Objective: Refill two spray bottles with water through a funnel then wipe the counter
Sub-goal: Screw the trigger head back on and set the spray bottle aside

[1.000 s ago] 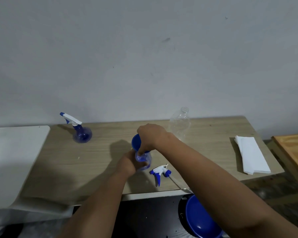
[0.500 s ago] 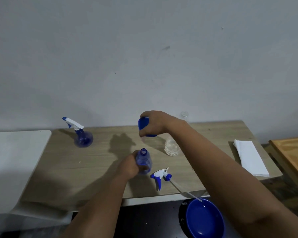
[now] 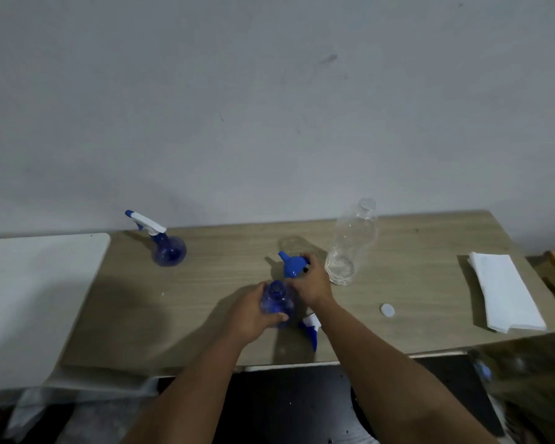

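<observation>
Head view: near the counter's (image 3: 430, 251) front edge stands the open blue spray bottle (image 3: 277, 302), uncapped, its round body gripped by the left hand's (image 3: 253, 315) curled fingers; at its 1 o'clock the right hand (image 3: 313, 280) pinches the blue funnel (image 3: 291, 265), spout tilted toward 10 o'clock; the loose trigger head (image 3: 310, 330) lies at 4 o'clock; a clear bottle (image 3: 350, 248), white cap (image 3: 387, 310) and folded cloth (image 3: 503, 293) sit toward 3 o'clock; the second spray bottle (image 3: 167, 248) stands capped at 10 o'clock.
</observation>
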The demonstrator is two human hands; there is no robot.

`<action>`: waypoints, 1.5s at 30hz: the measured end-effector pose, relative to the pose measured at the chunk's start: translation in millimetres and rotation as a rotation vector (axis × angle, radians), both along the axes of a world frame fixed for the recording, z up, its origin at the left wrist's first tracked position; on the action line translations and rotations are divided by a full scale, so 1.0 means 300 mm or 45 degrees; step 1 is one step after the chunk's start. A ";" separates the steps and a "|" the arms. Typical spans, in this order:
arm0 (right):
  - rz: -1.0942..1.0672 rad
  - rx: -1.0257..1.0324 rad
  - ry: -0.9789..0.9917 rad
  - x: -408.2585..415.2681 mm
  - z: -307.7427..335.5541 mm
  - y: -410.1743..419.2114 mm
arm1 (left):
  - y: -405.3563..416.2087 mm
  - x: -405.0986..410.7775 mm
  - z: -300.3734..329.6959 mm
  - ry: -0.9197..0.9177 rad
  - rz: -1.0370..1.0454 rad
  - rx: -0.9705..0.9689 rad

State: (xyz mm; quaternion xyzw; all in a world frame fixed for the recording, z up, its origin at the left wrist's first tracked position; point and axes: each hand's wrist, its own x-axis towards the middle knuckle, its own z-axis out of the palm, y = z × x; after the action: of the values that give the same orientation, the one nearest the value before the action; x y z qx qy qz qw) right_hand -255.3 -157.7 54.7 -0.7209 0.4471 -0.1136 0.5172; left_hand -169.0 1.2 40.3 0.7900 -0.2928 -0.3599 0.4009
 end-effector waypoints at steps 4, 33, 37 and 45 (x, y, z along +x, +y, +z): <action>-0.090 0.013 -0.012 -0.005 -0.085 0.016 | 0.002 -0.001 -0.022 -0.020 0.016 -0.001; 0.469 -0.534 1.012 -0.284 0.007 0.053 | 0.023 -0.055 0.036 -0.032 0.005 0.032; 0.292 -0.553 0.763 -0.287 0.131 -0.016 | 0.025 -0.060 0.048 -0.082 0.003 0.054; 0.077 -0.163 -0.487 -0.162 0.535 0.086 | 0.023 -0.074 0.065 0.013 0.053 0.032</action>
State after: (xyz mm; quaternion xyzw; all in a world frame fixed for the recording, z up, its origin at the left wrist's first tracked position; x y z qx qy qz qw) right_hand -303.8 -132.0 215.3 -0.7306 0.3108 -0.2611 0.5491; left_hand -191.3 8.1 59.8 0.7990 -0.2697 -0.3591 0.4000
